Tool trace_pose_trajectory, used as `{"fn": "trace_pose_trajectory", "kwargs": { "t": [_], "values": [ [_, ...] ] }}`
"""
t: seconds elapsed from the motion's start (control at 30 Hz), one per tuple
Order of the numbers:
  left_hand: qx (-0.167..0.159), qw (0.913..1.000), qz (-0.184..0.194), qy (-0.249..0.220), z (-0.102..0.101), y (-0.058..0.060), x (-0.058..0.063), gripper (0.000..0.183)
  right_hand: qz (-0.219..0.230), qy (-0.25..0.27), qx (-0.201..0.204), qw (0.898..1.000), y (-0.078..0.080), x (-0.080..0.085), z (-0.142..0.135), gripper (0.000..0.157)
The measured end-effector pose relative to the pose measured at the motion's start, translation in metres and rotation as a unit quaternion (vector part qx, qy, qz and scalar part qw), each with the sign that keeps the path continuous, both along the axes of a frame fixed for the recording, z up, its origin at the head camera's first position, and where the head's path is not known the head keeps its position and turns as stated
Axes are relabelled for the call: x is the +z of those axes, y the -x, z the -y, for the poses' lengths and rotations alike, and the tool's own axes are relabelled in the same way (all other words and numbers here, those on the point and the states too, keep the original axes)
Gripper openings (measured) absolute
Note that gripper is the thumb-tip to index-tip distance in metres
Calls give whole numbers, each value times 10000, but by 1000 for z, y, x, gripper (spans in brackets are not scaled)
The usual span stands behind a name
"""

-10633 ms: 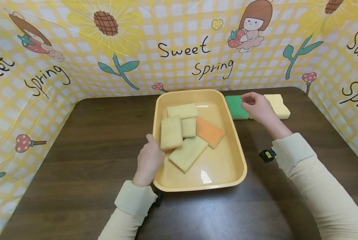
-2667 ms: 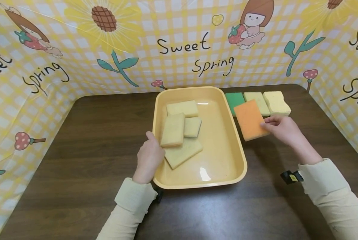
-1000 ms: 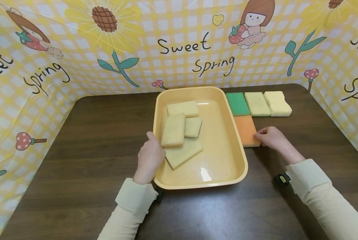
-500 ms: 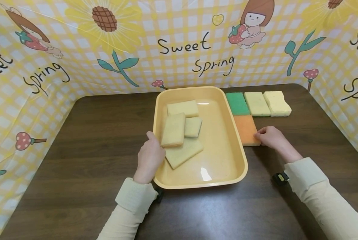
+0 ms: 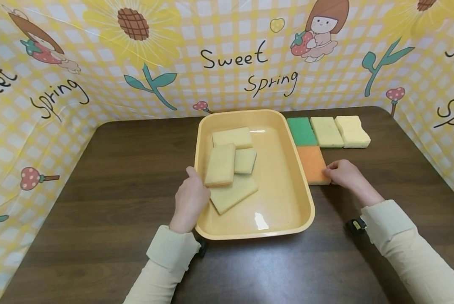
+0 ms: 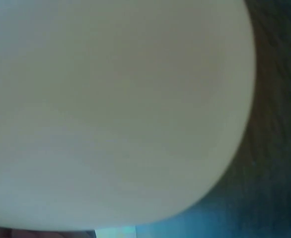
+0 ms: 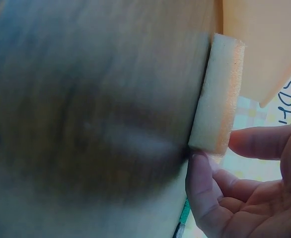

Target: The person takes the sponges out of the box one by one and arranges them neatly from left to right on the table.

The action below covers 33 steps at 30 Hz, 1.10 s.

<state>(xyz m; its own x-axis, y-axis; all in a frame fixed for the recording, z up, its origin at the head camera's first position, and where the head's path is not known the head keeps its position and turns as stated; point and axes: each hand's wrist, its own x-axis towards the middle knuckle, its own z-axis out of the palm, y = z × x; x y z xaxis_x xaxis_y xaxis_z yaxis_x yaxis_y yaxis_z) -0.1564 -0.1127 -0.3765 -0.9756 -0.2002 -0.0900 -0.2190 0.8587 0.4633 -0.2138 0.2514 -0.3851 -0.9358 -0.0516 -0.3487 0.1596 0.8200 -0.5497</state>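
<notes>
An orange-topped sponge [image 5: 312,165] lies flat on the table against the tray's right side, just in front of a green sponge [image 5: 301,131]. My right hand [image 5: 344,174] pinches its near right corner; in the right wrist view the thumb touches the orange face and the fingers [image 7: 201,173] sit at the pale edge. At the left side of the yellow tray [image 5: 305,211], my left hand [image 5: 188,200] grips the rim, its fingers partly hidden. Several pale yellow sponges [image 5: 220,164] lie overlapping inside the tray. The tray's outer wall [image 6: 110,109] fills most of the left wrist view.
A pale yellow sponge [image 5: 327,132] and a cream sponge with a wavy side [image 5: 352,131] continue the row right of the green one. Behind the dark wooden table [image 5: 109,190] hangs a yellow checked cloth [image 5: 227,25], which also stands along both sides.
The orange sponge went from inside the tray, in my right hand, to the table in front of the green sponge. Over the last second both hands stay almost still.
</notes>
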Motion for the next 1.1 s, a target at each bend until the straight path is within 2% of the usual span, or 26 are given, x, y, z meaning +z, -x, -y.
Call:
{"fn": "trace_pose_trajectory", "kwargs": {
  "t": [1.1],
  "values": [
    [33, 9998, 179, -27, -1, 0, 2, 33, 5, 205, -89, 9997, -2, 1, -2, 49]
  ]
}}
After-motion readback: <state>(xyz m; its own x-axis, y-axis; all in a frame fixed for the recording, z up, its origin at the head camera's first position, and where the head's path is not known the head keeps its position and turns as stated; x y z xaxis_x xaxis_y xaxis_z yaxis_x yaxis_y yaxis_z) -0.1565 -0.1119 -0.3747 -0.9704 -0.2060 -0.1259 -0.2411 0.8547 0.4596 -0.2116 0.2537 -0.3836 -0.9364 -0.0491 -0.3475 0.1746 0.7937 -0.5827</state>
